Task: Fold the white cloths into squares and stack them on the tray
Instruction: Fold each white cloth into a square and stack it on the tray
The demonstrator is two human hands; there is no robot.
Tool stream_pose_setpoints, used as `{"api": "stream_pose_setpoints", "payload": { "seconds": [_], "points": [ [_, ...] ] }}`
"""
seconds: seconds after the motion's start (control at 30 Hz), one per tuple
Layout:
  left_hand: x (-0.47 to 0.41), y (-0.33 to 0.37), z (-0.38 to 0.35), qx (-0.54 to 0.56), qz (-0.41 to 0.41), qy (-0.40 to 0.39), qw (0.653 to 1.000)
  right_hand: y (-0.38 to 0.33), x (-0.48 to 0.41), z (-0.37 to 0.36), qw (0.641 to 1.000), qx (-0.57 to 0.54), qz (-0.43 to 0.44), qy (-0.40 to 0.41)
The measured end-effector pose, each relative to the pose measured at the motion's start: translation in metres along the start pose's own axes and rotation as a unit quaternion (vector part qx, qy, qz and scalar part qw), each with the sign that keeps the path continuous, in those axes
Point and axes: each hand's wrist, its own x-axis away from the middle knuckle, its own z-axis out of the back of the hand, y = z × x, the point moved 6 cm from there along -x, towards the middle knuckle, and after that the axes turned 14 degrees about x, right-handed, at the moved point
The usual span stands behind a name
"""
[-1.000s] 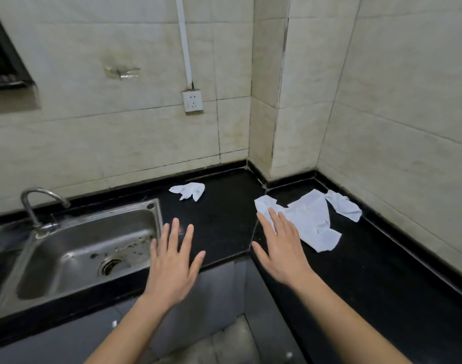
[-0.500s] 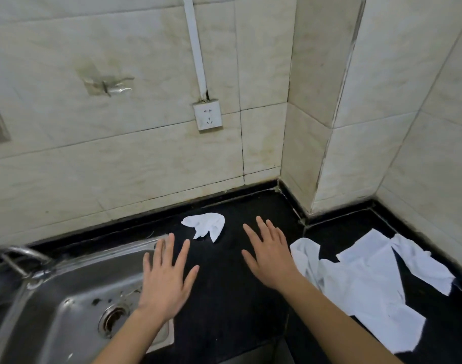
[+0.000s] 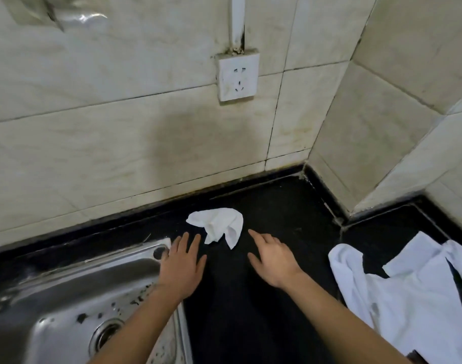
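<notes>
Small crumpled white cloth (image 3: 219, 225) lies on black stone countertop (image 3: 264, 298) near back wall, between both hands, touching neither. Left hand (image 3: 181, 266) flat, fingers straight, over corner of stainless steel sink (image 3: 67, 298). Right hand (image 3: 273, 261) relaxed, fingers extended, empty. Larger rumpled white cloths (image 3: 408, 292) heaped at right.

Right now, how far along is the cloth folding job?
Done: nothing folded or stacked is visible. In hand: the left hand and right hand, both open, flank the small crumpled cloth, gripping nothing. Left: folding that cloth and the loose white cloths at the right.
</notes>
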Motion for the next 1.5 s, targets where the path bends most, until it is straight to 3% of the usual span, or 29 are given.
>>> {"api": "stream_pose_setpoints", "payload": {
  "seconds": [0.23, 0.4, 0.53, 0.67, 0.8, 0.93, 1.0, 1.07, 1.2, 1.3, 1.37, 1.5],
  "points": [
    [-0.087, -0.034, -0.038, 0.155, 0.024, -0.009, 0.988, -0.029, -0.07, -0.056, 0.995, -0.053, -0.016, -0.081],
    [-0.116, -0.027, -0.059, 0.34, 0.109, -0.055, 0.932, -0.033, -0.08, -0.077, 0.991, 0.045, 0.005, -0.126],
    [-0.114, -0.02, -0.062, 0.372, 0.134, -0.021, 0.918, -0.011, -0.068, -0.079, 0.995, -0.022, -0.031, -0.088],
    [-0.097, -0.016, -0.055, 0.504, 0.206, 0.025, 0.838, 0.03, -0.053, -0.062, 0.981, -0.159, -0.116, 0.006],
    [-0.069, -0.013, -0.032, 0.517, 0.221, 0.094, 0.822, 0.069, -0.034, -0.037, 0.956, -0.237, -0.163, 0.054],
    [-0.038, -0.005, -0.02, 0.545, 0.25, 0.152, 0.786, 0.097, -0.014, -0.017, 0.927, -0.323, -0.168, 0.084],
    [-0.024, 0.002, -0.023, 0.568, 0.267, 0.17, 0.759, 0.106, -0.006, -0.013, 0.938, -0.301, -0.146, 0.087],
    [-0.01, 0.006, -0.032, 0.549, 0.266, 0.17, 0.774, 0.11, 0.004, -0.019, 0.955, -0.264, -0.118, 0.064],
    [0.022, 0.024, -0.061, 0.372, 0.169, 0.11, 0.906, 0.106, 0.037, -0.053, 0.977, -0.204, -0.061, -0.012],
    [0.036, 0.049, -0.081, 0.236, 0.038, 0.06, 0.969, 0.105, 0.059, -0.073, 0.982, -0.178, -0.052, -0.028],
    [0.036, 0.061, -0.095, 0.134, -0.038, 0.018, 0.99, 0.105, 0.071, -0.08, 0.981, -0.18, -0.059, -0.032],
    [0.028, 0.082, -0.119, 0.019, -0.11, -0.074, 0.991, 0.113, 0.097, -0.091, 0.977, -0.193, -0.08, -0.032]
  ]
}}
